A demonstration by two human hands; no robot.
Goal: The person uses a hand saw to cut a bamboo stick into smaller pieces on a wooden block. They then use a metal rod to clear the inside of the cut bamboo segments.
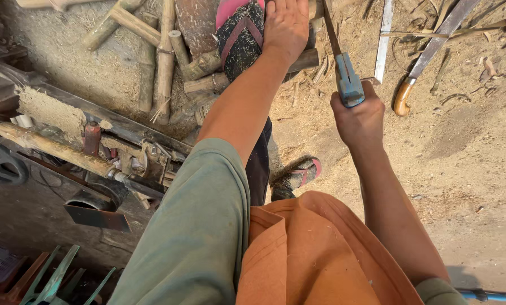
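The right hand [359,116] is closed tight round the blue handle of a handsaw [343,70], its blade running straight away from the person toward the top of the frame. The left hand [286,25] lies flat, fingers spread, pressing down just left of that blade, beside a sandalled foot [240,36]. What it pins appears to be a bamboo length [306,59] lying crosswise to the saw, though the hand hides most of it. More cut bamboo pieces [162,51] lie farther left of the saw; a curved knife [428,56] rests on the sawdust ground [468,147] to its right.
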